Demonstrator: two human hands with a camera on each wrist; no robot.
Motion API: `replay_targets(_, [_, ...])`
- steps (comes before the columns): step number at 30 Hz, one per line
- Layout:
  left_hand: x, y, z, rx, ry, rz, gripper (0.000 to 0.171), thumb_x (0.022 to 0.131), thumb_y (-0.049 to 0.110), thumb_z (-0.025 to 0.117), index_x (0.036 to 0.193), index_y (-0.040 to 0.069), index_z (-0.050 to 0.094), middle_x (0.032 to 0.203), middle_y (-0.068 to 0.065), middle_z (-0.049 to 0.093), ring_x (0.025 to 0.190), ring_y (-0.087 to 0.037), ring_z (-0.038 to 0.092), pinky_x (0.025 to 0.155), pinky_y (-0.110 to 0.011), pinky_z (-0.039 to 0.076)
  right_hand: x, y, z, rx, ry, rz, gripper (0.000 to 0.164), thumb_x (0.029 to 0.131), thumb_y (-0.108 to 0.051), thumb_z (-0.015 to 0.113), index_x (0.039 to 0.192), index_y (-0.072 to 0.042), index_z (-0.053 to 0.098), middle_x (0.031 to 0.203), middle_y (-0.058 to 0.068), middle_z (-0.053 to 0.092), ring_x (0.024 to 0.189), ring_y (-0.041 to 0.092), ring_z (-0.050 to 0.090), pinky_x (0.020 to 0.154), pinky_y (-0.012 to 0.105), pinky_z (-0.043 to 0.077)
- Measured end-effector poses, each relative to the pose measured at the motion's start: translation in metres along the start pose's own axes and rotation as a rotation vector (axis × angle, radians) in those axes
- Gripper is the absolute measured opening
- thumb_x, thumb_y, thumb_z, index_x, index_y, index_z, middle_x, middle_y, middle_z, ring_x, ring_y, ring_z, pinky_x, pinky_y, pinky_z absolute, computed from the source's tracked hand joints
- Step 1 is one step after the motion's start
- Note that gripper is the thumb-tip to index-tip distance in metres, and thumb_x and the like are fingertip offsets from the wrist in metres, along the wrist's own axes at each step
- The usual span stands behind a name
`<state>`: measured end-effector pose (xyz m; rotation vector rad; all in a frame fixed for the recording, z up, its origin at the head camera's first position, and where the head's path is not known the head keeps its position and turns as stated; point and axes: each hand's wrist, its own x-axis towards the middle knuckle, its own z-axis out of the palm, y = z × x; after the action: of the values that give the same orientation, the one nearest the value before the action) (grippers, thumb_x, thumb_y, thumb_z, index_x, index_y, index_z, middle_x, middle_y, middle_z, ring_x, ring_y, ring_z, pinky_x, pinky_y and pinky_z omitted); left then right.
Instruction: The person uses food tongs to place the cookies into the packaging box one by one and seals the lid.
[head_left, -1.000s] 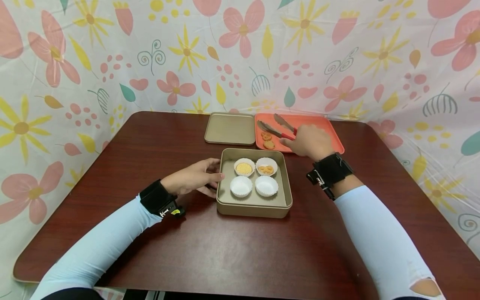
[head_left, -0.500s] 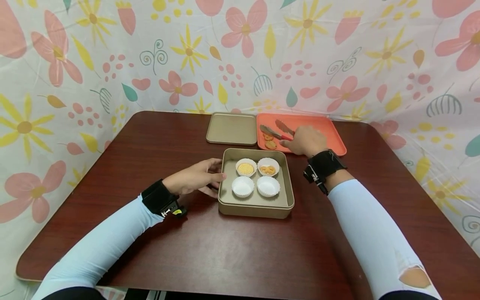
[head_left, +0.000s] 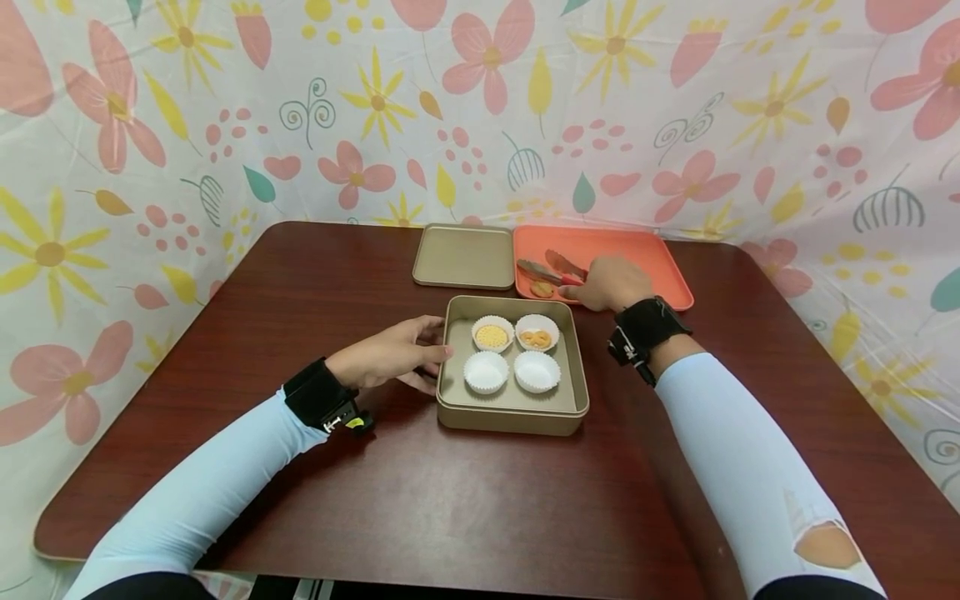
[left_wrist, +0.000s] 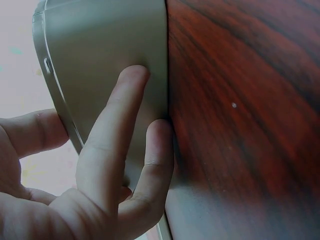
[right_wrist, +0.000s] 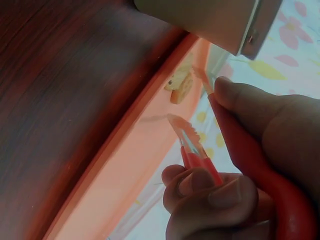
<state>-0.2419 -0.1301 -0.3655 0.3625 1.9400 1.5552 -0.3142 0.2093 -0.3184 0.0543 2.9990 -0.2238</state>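
- Your left sleeve (head_left: 198, 483), pale blue, is reaching in from 8 o'clock, with a black strap (head_left: 318, 393) circling the wrist.
- Your left hand (head_left: 386, 356) is sitting at 9 o'clock of the gold box (head_left: 512, 420); its fingers are lying released against the outer wall, and the thumb is touching the rim without clasping anything.
- A shallow gold tray (head_left: 462, 257) is lying at the box's 11 o'clock, well clear of your hands.
- The gold box is standing at the middle of the brown counter (head_left: 480, 517), carrying four white paper cups: the 11 o'clock cup (head_left: 492, 322) is holding fine yellow bits (head_left: 492, 337), the 7 o'clock cup (head_left: 486, 372) is sitting nearer you, the 1 o'clock cup (head_left: 537, 321) is holding small golden pieces (head_left: 536, 339), and the 5 o'clock cup (head_left: 537, 372) is completing the square.
- Beyond the box, at its 1 o'clock, a cookie (head_left: 542, 289) is resting on the orange tray (head_left: 652, 250).
- Red-handled tongs (right_wrist: 245, 145) are pointing toward 10 o'clock over that tray, their tips standing apart near the cookie; whether they are touching it, you cannot tell.
- Your right hand (head_left: 611, 283), at the box's 2 o'clock, is grasping the tongs.
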Motion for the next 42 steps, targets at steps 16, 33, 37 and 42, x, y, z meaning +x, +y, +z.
replay_targets(16, [-0.001,0.001,0.002,-0.008,-0.002,0.002,0.071,0.107,0.012,0.056,0.162,0.002,0.012,0.154,-0.022,0.034,0.116,-0.043,0.058,0.083,-0.047,0.063,-0.002,0.004,0.003,-0.019,-0.001,-0.041,0.049,0.097,-0.051,0.065,0.079,-0.006,0.062,0.069,0.007,0.052,0.063,0.025,0.052,0.050,0.032,0.040])
replay_targets(33, [-0.001,0.000,0.002,-0.014,0.003,0.000,0.070,0.107,0.012,0.057,0.161,0.002,0.014,0.153,-0.023,0.035,0.117,-0.043,0.058,0.083,-0.047,0.063,-0.003,0.012,0.004,0.015,0.012,-0.068,0.048,0.099,-0.050,0.062,0.084,-0.004,0.060,0.071,0.009,0.054,0.063,0.026,0.052,0.052,0.033,0.040])
replay_targets(37, [0.000,0.000,0.002,-0.024,-0.001,0.002,0.070,0.106,0.011,0.057,0.161,0.002,0.014,0.153,-0.022,0.036,0.116,-0.043,0.058,0.083,-0.048,0.063,-0.004,0.019,0.002,0.040,0.022,-0.084,0.048,0.100,-0.050,0.062,0.085,-0.004,0.058,0.071,0.009,0.052,0.065,0.027,0.051,0.055,0.034,0.039])
replay_targets(42, [0.001,0.000,0.002,-0.031,0.000,0.003,0.070,0.106,0.010,0.057,0.161,0.002,0.014,0.152,-0.023,0.036,0.116,-0.044,0.058,0.083,-0.048,0.063,-0.006,0.028,-0.002,0.046,0.043,-0.116,0.050,0.100,-0.050,0.061,0.087,-0.003,0.056,0.074,0.010,0.051,0.067,0.028,0.050,0.058,0.035,0.037])
